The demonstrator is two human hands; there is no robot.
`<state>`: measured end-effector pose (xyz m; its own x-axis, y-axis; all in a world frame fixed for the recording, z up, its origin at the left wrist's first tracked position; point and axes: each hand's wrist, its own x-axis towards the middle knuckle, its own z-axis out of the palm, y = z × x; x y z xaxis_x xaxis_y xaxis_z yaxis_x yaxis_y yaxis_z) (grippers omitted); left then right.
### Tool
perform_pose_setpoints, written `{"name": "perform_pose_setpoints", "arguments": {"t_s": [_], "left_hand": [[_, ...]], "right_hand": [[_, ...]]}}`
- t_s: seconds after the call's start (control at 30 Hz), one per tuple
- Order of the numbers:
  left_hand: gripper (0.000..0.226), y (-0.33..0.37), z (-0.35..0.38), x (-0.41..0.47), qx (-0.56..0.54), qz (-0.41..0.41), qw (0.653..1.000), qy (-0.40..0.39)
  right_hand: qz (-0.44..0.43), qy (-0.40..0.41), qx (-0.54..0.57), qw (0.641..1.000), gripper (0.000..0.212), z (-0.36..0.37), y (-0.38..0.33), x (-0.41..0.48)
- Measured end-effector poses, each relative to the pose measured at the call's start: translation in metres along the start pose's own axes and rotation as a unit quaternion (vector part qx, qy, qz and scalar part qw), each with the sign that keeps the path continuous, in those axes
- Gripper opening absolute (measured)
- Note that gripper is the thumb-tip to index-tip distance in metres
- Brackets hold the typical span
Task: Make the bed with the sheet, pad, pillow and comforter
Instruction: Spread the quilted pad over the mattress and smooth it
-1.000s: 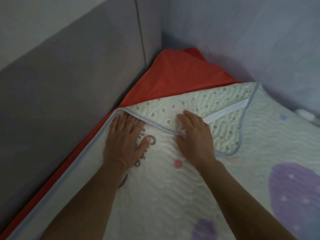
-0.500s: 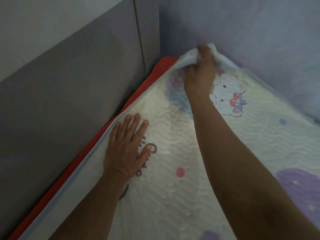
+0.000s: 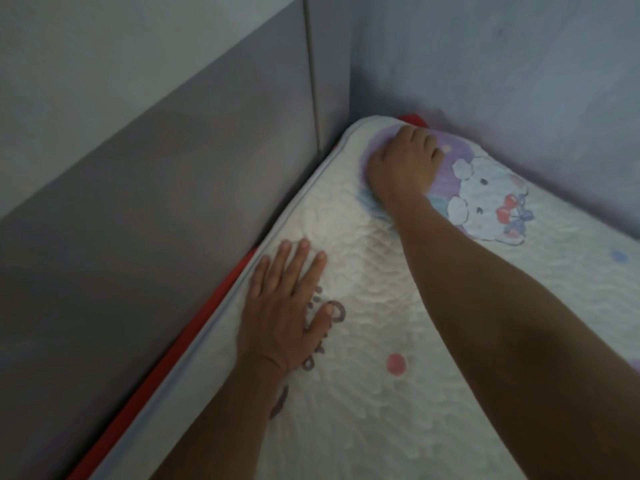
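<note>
Grey headboard panel (image 3: 156,202) runs along L edge, bluish wall (image 3: 502,81) along far edge; the two meet in a tight corner. White quilted pad (image 3: 381,341) w/ cartoon print covers the bed top, piped edge just beside headboard, corner up against wall. Red sheet (image 3: 194,341) lies under it, seen only as narrow strip along L edge + a scrap at the corner. L hand (image 3: 287,306) flat on pad nr that edge, fingers straight, spread. R hand (image 3: 401,164) at pad corner, fingers curled, clutching fabric.
</note>
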<state>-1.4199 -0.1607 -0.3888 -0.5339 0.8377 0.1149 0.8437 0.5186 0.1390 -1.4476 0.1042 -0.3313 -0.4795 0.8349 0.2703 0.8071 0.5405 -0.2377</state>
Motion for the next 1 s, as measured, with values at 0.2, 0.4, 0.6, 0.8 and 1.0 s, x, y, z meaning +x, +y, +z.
{"name": "perform_pose_setpoints", "arguments": {"t_s": [0.2,0.4,0.6,0.8,1.0], "left_hand": [[0.071,-0.002,0.002,0.0,0.006,0.0,1.0,0.004],[0.069,-0.002,0.004,0.0,0.014,0.004,1.0,0.016],[0.068,-0.004,0.007,0.001,0.011,0.004,1.0,0.029],[0.066,-0.002,0.001,-0.002,0.027,0.011,1.0,0.008],[0.064,-0.003,0.0,-0.003,0.021,0.015,1.0,0.006]], "right_hand": [[-0.048,-0.069,0.032,0.996,0.06,0.023,0.009,0.009],[-0.061,-0.129,0.02,0.99,0.057,0.009,0.008,-0.002],[-0.089,-0.146,0.074,0.983,0.05,-0.017,0.007,-0.089],[-0.041,-0.217,0.125,0.967,0.053,-0.046,0.029,-0.215],[0.024,-0.217,0.109,0.97,0.056,-0.056,0.041,-0.295]]}}
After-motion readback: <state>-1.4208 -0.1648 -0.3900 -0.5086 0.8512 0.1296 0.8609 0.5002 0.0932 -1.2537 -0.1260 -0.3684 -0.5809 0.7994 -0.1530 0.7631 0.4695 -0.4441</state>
